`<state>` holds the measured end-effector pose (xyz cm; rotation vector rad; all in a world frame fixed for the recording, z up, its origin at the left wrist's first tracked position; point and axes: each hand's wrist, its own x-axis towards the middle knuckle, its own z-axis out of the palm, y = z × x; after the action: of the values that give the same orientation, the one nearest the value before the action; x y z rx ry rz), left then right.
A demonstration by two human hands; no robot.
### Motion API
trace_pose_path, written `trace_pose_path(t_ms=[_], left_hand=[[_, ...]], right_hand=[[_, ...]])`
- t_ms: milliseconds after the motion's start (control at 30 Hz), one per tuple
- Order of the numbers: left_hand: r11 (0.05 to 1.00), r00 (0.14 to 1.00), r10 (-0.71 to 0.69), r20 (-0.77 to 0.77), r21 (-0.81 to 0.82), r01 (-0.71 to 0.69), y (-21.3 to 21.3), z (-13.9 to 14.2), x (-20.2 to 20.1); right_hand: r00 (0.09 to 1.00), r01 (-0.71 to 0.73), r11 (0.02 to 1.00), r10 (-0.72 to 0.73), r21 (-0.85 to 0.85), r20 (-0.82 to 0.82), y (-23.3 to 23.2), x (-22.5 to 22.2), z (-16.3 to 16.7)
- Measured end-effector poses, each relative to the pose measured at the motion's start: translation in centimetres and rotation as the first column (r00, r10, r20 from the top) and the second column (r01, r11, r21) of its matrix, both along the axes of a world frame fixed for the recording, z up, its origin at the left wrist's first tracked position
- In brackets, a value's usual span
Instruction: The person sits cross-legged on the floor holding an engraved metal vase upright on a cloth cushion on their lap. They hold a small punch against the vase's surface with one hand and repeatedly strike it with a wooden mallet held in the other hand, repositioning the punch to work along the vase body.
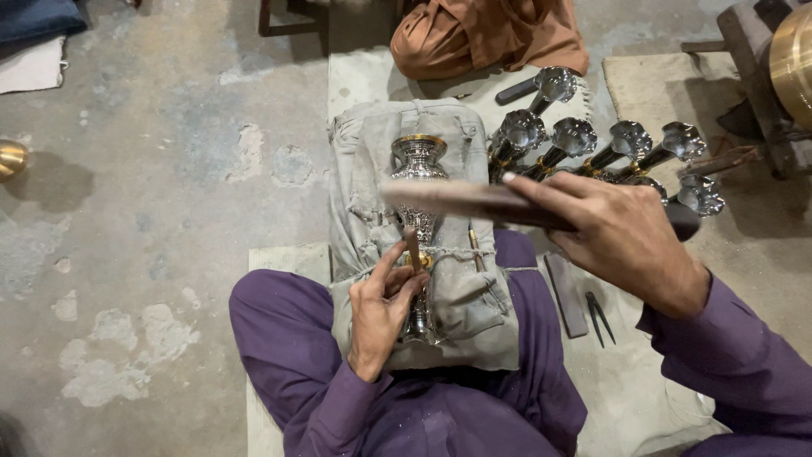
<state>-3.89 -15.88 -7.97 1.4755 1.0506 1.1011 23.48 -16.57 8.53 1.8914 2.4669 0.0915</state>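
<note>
Purple-clad knees (288,338) spread widest at the near edge, with a grey folded cloth (448,313) draped between them. On that cloth lay an engraved silver vase (419,182), gold-rimmed mouth pointing far, foot near. His left hand (381,309) rested on the vase's stem, fingers pinching a short chisel (413,250) upright against the metal. His right hand (613,237) was clenched around a flat dark wooden mallet (482,201), which hung blurred across the vase's neck. Just right of the cloth lay a grey sharpening stone (565,294) and small dark dividers (600,315). Farther right, a row of silver flower-shaped pieces (575,140) rested on the floor mat (372,76).
</note>
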Motion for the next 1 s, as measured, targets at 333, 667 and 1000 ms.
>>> trace_pose_path(t_ms=[333,667,1000], left_hand=[[0.998,0.995,0.05,-0.087,0.051,-0.046,-0.2,0.0,0.0],[0.998,1.0,0.017,-0.012,-0.053,-0.018,-0.1,0.3,0.1],[0.999,0.999,0.017,-0.035,-0.033,-0.019,-0.3,0.2,0.0]], right_hand=[[0.997,-0.001,1.0,0.001,0.006,-0.074,-0.2,0.6,0.1],[0.994,-0.021,1.0,0.022,0.015,-0.111,-0.2,1.2,0.1],[0.991,-0.123,0.987,0.117,0.1,0.065,-0.4,-0.6,0.8]])
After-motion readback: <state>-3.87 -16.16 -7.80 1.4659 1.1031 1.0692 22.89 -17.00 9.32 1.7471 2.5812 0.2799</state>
